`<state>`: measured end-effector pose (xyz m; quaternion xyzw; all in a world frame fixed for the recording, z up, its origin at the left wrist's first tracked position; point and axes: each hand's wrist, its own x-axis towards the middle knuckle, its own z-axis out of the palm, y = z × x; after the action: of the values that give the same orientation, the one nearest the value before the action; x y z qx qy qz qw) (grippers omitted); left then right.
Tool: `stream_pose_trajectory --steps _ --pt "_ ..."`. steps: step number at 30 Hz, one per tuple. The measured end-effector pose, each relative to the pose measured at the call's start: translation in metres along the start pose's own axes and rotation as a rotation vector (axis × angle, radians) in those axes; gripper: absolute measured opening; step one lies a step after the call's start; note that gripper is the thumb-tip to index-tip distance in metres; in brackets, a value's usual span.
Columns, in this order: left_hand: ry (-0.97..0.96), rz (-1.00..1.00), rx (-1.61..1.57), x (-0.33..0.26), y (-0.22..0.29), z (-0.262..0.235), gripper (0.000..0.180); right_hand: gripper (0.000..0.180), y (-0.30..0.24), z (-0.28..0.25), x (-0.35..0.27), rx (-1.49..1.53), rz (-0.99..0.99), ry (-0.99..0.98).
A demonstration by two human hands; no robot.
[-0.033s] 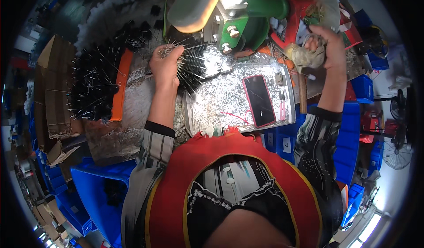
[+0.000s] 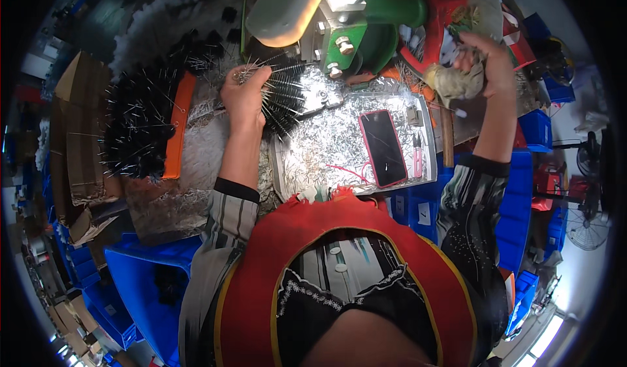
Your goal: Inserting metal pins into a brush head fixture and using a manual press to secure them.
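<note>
In my left hand (image 2: 243, 99) a fanned bundle of small black wire brushes (image 2: 282, 96) is gripped by its thin metal stems, the bristles spreading to the right. Right beside that bundle stands a green machine (image 2: 353, 47) with bolts and a bright lamp. At the upper right, the fingers of my right hand (image 2: 493, 66) curl against a wadded beige cloth bundle (image 2: 460, 81); what lies inside the cloth is hidden. A red machine part (image 2: 436, 24) rises just behind it.
A foil-lined tray (image 2: 313, 148) holds a phone (image 2: 383, 148) and a pink pen (image 2: 417, 157). A wooden handle (image 2: 447, 138) is at its right. More black brushes (image 2: 140, 119) lie left behind an orange strip (image 2: 177, 128). Blue bins (image 2: 147, 269) flank me.
My right hand and the cloth bundle have shifted slightly to the right. The left hand and its brushes stay nearly where they were.
</note>
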<state>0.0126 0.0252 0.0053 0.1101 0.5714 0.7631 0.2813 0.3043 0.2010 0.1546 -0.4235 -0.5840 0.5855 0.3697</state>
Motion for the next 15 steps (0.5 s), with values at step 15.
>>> stream_pose_trajectory --steps 15 --pt "0.064 0.017 0.028 -0.002 0.004 0.002 0.028 0.010 0.129 0.012 0.008 0.162 -0.684 0.113"
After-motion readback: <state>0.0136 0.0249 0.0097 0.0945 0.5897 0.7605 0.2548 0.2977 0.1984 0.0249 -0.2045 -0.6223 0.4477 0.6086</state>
